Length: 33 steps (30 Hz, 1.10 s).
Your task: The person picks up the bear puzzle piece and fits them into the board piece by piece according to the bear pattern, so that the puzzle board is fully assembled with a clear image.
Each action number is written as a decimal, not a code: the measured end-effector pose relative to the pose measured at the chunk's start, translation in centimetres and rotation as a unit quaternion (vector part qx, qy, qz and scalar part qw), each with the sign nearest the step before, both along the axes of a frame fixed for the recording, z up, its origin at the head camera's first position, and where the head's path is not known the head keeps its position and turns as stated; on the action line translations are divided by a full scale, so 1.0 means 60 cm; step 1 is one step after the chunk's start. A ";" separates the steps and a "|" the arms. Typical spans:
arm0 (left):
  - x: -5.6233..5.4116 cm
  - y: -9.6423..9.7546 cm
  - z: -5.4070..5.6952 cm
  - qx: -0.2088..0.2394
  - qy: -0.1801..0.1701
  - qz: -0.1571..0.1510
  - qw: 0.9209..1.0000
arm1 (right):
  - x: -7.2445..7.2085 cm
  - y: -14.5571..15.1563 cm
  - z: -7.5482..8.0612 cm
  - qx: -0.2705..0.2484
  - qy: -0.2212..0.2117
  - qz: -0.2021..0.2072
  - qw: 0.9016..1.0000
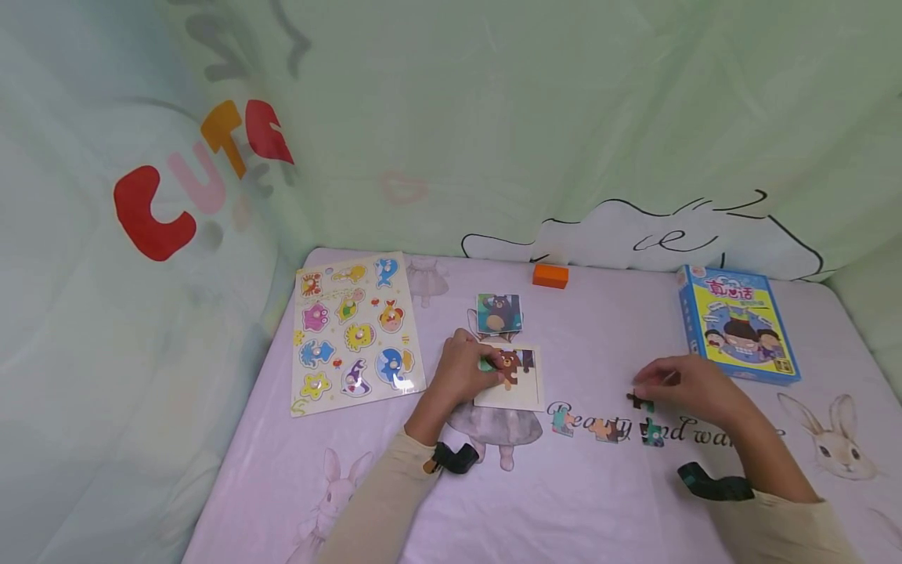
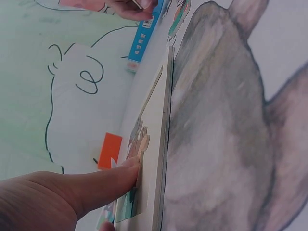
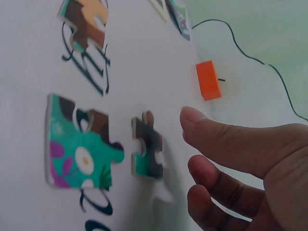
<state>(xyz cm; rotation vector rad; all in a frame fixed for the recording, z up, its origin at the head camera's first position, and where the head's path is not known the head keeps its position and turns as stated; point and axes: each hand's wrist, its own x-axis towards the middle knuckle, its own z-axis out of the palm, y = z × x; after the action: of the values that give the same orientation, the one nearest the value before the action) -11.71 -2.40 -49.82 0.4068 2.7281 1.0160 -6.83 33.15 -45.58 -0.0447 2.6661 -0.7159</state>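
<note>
At centre frame, my left hand [image 1: 465, 366], thumb outstretched, rests on the pale, rectangular wooden bear-puzzle tray [image 1: 521, 398], presumably steadying it, while right of centre my right hand [image 1: 694, 385], fingertips apart, hovers beside a dark-brown-and-green interlocking puzzle piece [image 3: 151, 142].

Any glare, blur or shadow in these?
Head: white glare near the lower right corner of the animal board. Left wrist: dim, hazy, orange block looks soft. Right wrist: faint, soft-edged shadow beside the small dark puzzle piece.
</note>
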 end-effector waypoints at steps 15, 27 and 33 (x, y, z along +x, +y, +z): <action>-0.003 0.001 -0.003 -0.011 0.002 0.001 1.000 | 0.010 0.023 -0.020 0.000 -0.002 -0.003 1.000; -0.002 0.001 -0.004 -0.006 0.001 0.002 1.000 | 0.010 0.021 -0.024 0.003 -0.011 -0.015 1.000; -0.002 0.002 -0.007 0.000 -0.003 0.006 1.000 | 0.010 0.021 -0.023 0.001 -0.009 -0.009 1.000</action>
<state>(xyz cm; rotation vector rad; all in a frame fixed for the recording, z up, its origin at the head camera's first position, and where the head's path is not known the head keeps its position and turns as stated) -11.82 -2.29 -50.23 0.3874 2.7288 1.0190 -6.25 34.39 -46.97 -0.0146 2.6542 -0.7152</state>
